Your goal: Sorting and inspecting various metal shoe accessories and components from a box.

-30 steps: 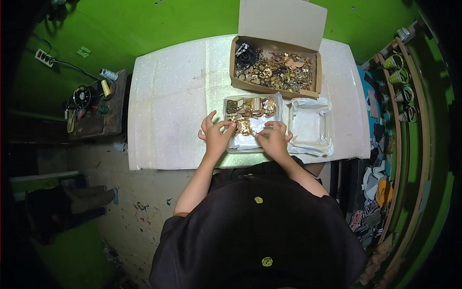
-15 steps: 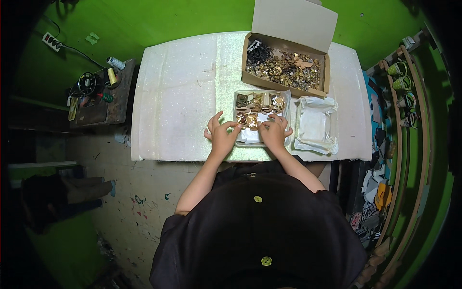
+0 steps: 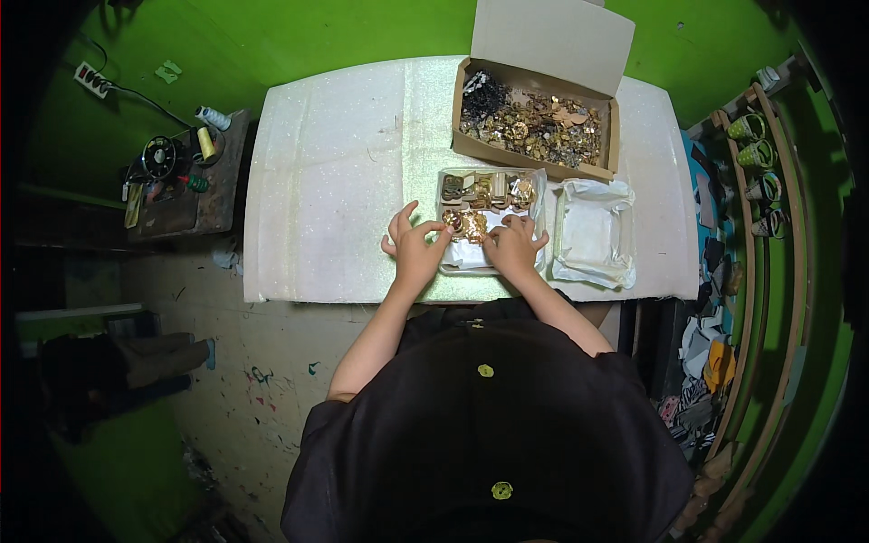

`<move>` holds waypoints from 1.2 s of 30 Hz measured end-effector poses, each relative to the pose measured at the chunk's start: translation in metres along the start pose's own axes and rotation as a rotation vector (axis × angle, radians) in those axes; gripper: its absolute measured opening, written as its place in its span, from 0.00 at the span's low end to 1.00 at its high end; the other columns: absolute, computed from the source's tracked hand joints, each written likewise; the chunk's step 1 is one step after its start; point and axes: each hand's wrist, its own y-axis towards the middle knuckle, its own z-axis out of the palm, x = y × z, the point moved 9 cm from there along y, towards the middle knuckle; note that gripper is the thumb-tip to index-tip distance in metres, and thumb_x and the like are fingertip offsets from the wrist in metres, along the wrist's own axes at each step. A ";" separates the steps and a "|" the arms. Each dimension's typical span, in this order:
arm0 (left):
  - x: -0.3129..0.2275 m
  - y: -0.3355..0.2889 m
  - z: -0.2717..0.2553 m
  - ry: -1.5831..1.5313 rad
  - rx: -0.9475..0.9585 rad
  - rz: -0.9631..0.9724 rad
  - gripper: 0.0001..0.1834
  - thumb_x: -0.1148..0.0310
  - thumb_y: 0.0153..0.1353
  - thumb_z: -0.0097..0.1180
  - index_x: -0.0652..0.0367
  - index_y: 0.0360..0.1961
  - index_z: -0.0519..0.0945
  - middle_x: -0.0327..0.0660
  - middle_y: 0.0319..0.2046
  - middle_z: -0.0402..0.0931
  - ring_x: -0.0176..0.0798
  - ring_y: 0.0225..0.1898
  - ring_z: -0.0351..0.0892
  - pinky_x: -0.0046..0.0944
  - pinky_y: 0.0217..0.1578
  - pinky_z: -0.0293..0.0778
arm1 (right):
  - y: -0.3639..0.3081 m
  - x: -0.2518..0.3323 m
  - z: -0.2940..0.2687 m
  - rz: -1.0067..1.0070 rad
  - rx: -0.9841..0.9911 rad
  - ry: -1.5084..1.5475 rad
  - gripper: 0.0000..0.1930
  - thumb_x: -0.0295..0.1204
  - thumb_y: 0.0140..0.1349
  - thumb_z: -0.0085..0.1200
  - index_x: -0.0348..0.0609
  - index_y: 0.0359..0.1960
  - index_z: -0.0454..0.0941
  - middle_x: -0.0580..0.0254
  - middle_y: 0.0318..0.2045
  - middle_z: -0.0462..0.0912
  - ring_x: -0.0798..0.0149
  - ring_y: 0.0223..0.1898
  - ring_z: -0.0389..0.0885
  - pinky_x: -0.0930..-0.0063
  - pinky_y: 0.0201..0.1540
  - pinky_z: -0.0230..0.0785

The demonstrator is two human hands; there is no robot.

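A lined white tray (image 3: 471,262) lies near the table's front edge, with gold and bronze metal ornaments (image 3: 496,188) grouped in its far part. Closer to me, in its middle, is a second row of shiny gold ornaments (image 3: 472,226). My left hand (image 3: 417,253) reaches over the tray's left rim; thumb and forefinger pinch at the round gold ornament on that row's left end, the other fingers raised. At the row's right end, the bent fingers and thumb of my right hand (image 3: 513,249) close at a gold ornament. My fingertips partly hide both pieces.
An open cardboard box (image 3: 534,163) heaped with metal ornaments and black pieces stands behind the tray. To the right sits another white-lined tray (image 3: 593,235). A sparkly white cloth (image 3: 326,190) covers the table. At left, a small stand (image 3: 222,195) holds thread spools; at right is a wooden rack (image 3: 756,226).
Both hands stay at the same row of gold ornaments, their fingers shifting only slightly. The whole view has moved a little; the trays and box keep their places.
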 end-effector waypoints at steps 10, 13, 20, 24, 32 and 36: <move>-0.005 0.003 0.006 0.006 0.004 0.008 0.11 0.56 0.51 0.63 0.50 0.28 0.85 0.48 0.61 0.60 0.50 0.64 0.48 0.63 0.57 0.34 | 0.005 0.006 -0.009 -0.077 -0.021 -0.039 0.09 0.38 0.51 0.56 0.53 0.32 0.84 0.59 0.50 0.72 0.49 0.61 0.56 0.31 0.57 0.38; -0.004 0.003 0.007 0.024 -0.017 0.013 0.10 0.56 0.50 0.65 0.48 0.28 0.85 0.45 0.60 0.61 0.49 0.64 0.49 0.60 0.57 0.36 | 0.005 0.005 -0.009 -0.092 -0.055 -0.041 0.10 0.38 0.51 0.56 0.53 0.32 0.84 0.59 0.50 0.72 0.50 0.61 0.56 0.31 0.57 0.38; -0.007 0.003 0.009 0.029 -0.016 0.022 0.10 0.56 0.50 0.65 0.48 0.29 0.85 0.45 0.60 0.61 0.49 0.64 0.49 0.59 0.57 0.36 | 0.008 0.001 -0.002 -0.073 0.001 -0.108 0.11 0.40 0.51 0.56 0.54 0.34 0.84 0.59 0.51 0.71 0.50 0.62 0.56 0.30 0.57 0.39; -0.009 0.003 0.008 0.020 -0.007 0.022 0.10 0.56 0.50 0.64 0.49 0.28 0.85 0.47 0.61 0.61 0.50 0.64 0.49 0.61 0.57 0.36 | 0.007 0.006 -0.006 -0.111 -0.041 -0.056 0.12 0.41 0.52 0.56 0.54 0.36 0.84 0.59 0.51 0.71 0.49 0.61 0.56 0.30 0.57 0.38; -0.001 -0.001 0.005 0.035 -0.014 -0.014 0.11 0.55 0.50 0.64 0.48 0.29 0.86 0.46 0.61 0.61 0.49 0.64 0.50 0.58 0.57 0.36 | 0.007 0.009 -0.003 -0.127 -0.032 -0.054 0.13 0.40 0.52 0.57 0.54 0.37 0.83 0.59 0.51 0.72 0.49 0.60 0.57 0.30 0.57 0.38; -0.002 -0.001 0.004 0.007 -0.028 0.010 0.10 0.57 0.50 0.64 0.49 0.28 0.85 0.48 0.61 0.60 0.51 0.64 0.49 0.65 0.56 0.35 | 0.009 0.009 0.000 -0.140 -0.061 -0.054 0.14 0.42 0.50 0.60 0.53 0.36 0.84 0.61 0.51 0.73 0.51 0.61 0.57 0.28 0.57 0.37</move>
